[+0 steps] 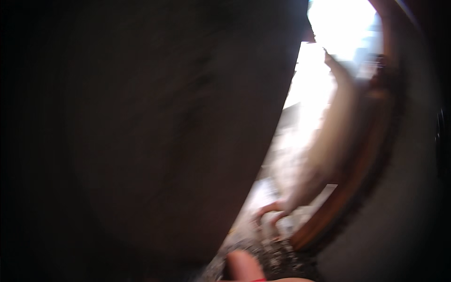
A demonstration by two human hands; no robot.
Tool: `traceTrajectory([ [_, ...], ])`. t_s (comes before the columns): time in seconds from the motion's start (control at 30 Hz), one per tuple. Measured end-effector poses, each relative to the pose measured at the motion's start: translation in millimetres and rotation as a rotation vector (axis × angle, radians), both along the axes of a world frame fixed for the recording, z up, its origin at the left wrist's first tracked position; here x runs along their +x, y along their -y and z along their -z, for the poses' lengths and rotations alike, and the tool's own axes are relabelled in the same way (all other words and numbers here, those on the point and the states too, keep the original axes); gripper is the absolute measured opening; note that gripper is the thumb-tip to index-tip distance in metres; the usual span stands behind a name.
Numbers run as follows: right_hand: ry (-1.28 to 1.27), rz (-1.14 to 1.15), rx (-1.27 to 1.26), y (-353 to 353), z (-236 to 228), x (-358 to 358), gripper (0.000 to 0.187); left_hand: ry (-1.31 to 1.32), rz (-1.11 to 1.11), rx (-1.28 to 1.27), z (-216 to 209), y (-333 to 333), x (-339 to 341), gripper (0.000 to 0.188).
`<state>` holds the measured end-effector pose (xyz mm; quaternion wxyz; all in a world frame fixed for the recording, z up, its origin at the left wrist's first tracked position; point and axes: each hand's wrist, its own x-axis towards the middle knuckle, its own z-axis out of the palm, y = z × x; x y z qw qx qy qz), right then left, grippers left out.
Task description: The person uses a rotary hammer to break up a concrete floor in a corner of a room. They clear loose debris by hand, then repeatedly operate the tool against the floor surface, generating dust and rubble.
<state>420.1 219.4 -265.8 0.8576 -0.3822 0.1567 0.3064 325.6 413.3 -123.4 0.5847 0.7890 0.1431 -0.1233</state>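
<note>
A blurred skin-toned digit (245, 266) pokes up from the lower edge, with a thin red line across its base. It looks like the thumb of my right hand, but most of that hand is cut off, and what it holds, if anything, is hidden. Close beside it stands a large dark panel (155, 141) like a door, filling the left and middle. In the bright gap to its right, a smeared arm-like shape (324, 150) slants down to finger-like ends (271, 214); I cannot tell whose it is. My left hand does not show.
A curved-looking brown wooden frame (350, 202) borders the gap, with a grey wall (380, 225) to its right. Strong light (343, 23) washes out the upper gap. Rough, dark speckled ground (277, 258) lies at the bottom.
</note>
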Motion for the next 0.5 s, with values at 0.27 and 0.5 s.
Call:
traceTrajectory([
  [0.27, -0.3, -0.097, -0.093, -42.0, 2.2, -43.6, 0.021, -0.326, 0.108, 0.67, 105.2, -55.1, -14.3, 0.101],
  [0.5, -0.55, -0.04, 0.118, -37.7, 34.0, -79.9, 0.009, -0.589, 0.277, 0.942, 60.4, -29.2, -16.3, 0.091],
])
